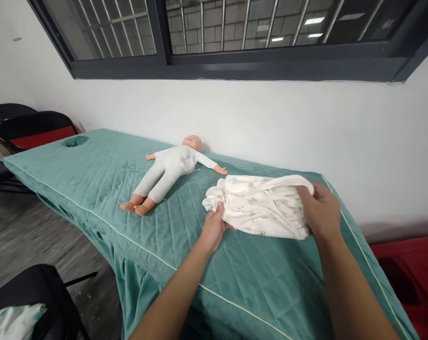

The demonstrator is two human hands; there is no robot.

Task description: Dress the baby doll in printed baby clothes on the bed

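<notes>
Over the right end of the green bed (104, 165), holds a white patterned cloth (263, 208): pinches its gathered end with the left hand (214, 229), grips its folded end in the right hand (323, 208). Has a doll (173, 163) lying left of it, head near the back edge, feet toward the front edge.

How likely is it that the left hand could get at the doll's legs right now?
Probably yes: only the green quilted cover shows between the left hand and the doll's legs, though that hand is gripping the printed cloth and would likely have to let go.
</notes>
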